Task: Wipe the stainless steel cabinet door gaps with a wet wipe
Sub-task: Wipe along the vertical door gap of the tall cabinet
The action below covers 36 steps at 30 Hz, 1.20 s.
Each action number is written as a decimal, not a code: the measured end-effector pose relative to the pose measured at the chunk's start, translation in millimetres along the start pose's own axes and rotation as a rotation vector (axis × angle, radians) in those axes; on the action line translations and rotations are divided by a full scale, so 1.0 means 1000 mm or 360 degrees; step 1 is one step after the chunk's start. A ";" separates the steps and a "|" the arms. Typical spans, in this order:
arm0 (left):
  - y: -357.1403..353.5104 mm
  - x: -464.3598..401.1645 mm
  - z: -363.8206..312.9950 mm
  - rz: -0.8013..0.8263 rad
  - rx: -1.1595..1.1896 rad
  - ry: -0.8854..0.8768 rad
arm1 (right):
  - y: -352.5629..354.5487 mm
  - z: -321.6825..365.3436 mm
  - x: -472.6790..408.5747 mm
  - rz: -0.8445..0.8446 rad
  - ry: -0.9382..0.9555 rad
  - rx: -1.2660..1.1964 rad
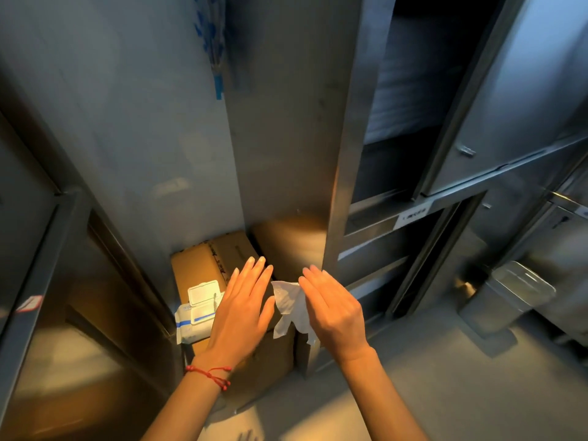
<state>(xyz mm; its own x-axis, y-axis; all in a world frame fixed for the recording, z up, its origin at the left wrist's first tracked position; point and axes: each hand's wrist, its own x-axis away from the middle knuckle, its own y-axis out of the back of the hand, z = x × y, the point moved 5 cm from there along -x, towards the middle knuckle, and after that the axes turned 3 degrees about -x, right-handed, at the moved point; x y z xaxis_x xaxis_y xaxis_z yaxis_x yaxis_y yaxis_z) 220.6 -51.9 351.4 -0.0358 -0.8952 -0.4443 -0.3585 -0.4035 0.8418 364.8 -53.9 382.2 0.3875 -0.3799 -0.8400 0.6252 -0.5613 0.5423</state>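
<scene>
A crumpled white wet wipe [290, 308] hangs between my two hands, low in the middle of the view. My right hand [334, 310] holds the wipe's right side, its thumb hidden beneath, fingers nearly straight. My left hand [243, 308] hovers flat just left of the wipe, fingers straight, a red string bracelet on the wrist. Directly above the hands an open stainless steel cabinet door [286, 122] stands edge-on. Its edge [331, 249] ends just above my right fingertips.
A wet wipe pack [199, 313] with its lid flipped open lies on a cardboard box [216, 256] on the floor. The open cabinet interior [410, 90] is dark at the right. More steel doors stand far right. A steel bin [509, 294] sits on the floor.
</scene>
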 end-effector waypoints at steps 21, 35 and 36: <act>-0.048 0.021 -0.203 0.0127 -0.0121 -0.0678 | 0.159 -0.088 0.113 -0.0094 -0.0176 0.0500; -0.078 0.039 -0.350 0.0195 0.0107 -0.1045 | 0.276 -0.132 0.184 -0.0112 -0.0396 0.0897; -0.080 0.039 -0.359 0.0198 0.0138 -0.1064 | 0.283 -0.136 0.186 -0.0117 -0.0417 0.0913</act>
<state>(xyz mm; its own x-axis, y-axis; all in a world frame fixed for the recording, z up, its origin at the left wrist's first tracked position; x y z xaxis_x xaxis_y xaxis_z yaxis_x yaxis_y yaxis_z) 582.5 -121.9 376.6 -0.6400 -0.6132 -0.4630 -0.3867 -0.2637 0.8837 706.1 -183.8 376.5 0.1336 -0.4521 -0.8819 0.1533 -0.8698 0.4691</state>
